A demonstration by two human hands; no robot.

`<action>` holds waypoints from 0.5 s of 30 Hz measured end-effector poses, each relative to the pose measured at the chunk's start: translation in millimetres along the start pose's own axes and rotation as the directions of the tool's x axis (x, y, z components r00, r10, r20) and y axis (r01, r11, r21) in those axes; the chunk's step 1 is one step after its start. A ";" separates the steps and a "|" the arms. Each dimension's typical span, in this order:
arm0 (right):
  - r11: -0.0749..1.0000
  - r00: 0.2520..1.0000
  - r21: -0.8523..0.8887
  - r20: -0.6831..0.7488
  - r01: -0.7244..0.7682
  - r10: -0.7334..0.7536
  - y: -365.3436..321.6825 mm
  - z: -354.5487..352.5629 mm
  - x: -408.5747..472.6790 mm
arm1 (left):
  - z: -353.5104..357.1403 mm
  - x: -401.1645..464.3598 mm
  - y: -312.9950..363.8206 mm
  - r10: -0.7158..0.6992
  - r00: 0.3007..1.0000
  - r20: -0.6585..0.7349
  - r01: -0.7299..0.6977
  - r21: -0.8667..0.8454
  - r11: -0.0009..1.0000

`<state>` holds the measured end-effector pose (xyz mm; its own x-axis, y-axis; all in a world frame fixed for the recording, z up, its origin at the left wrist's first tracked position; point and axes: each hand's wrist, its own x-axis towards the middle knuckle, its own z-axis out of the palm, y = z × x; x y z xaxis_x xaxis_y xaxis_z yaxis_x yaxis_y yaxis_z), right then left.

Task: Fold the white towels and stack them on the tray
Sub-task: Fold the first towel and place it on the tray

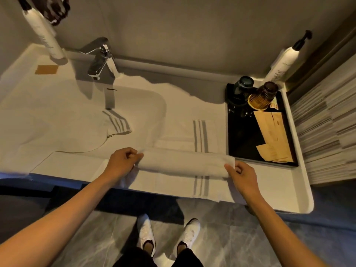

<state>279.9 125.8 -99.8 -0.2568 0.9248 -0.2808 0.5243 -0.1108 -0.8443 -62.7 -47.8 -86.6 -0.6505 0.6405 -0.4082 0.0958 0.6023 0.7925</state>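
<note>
A white towel with grey stripes [185,162] lies on the counter in front of me, its middle part raised into a fold or roll that runs left to right. My left hand [123,160] pinches the left end of that fold. My right hand [240,174] pinches its right end. The towel's near edge hangs slightly over the counter's front. A second white striped towel [115,124] lies crumpled in the sink basin to the left. The black tray [242,135] stands at the right, just beyond my right hand.
On the tray stand a dark green cup [243,87], a brown cup [264,97] and paper packets [273,135]. A chrome tap [102,60] rises behind the sink. Pump bottles stand at back left [44,35] and back right [283,64]. A tiled wall is on the right.
</note>
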 end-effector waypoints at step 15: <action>0.822 0.877 -0.424 -0.119 0.380 -0.466 -27.7 36.9 -25.1 | 45.1 -31.2 19.0 0.564 0.819 -0.106 -0.426 0.546 0.721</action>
<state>241.8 92.2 -86.2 -0.3731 0.9056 0.2018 0.6777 0.4146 -0.6073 -6.5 -34.8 -79.2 -0.5586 0.8137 0.1610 0.7579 0.4218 0.4977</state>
